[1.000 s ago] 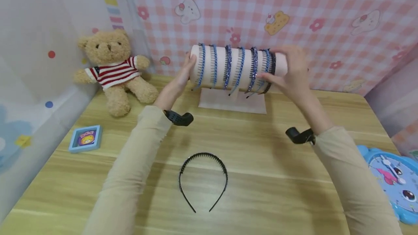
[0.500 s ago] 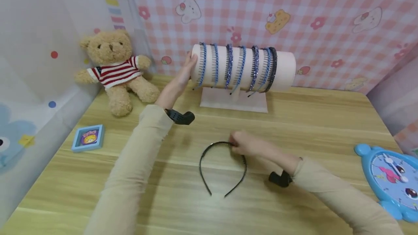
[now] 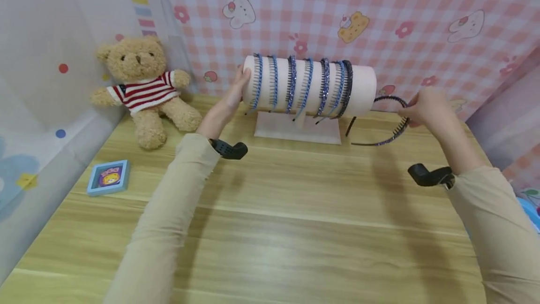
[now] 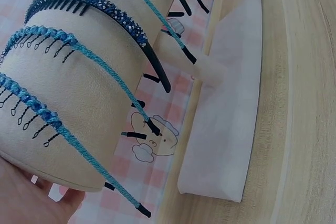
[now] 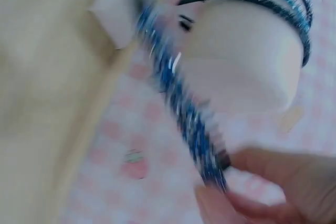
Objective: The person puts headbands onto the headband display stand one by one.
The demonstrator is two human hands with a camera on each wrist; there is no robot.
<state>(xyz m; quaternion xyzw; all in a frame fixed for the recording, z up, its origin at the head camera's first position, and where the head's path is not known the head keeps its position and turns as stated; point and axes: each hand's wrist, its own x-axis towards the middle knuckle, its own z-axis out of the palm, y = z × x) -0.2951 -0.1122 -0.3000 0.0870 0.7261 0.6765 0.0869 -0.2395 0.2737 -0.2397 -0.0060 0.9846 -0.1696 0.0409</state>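
Observation:
A pale cylindrical headband stand (image 3: 363, 89) lies level on its flat base (image 3: 295, 131) near the wall. Several blue braided, glittery and black headbands sit around it, the black headband (image 3: 348, 89) furthest right. My left hand (image 3: 227, 101) grips the stand's left end, thumb on the front; its other fingers are partly hidden behind. Beyond the right end, my right hand (image 3: 431, 109) pinches a loose toothed headband by the top of its arc. This dark headband with blue glitter (image 5: 186, 114) has its tips pointing left toward the stand and is blurred in the right wrist view.
A teddy bear (image 3: 141, 88) in a striped shirt sits at the back left. Closer in is a small blue frame (image 3: 108, 177). A blue clock (image 3: 529, 212) shows partly behind the right sleeve. The pink checked wall (image 3: 426, 46) stands behind the table (image 3: 295, 229).
My right hand came off the stand's right end, picked up the headband from the table and carried it back and right beside that end. My left hand stayed on the left end.

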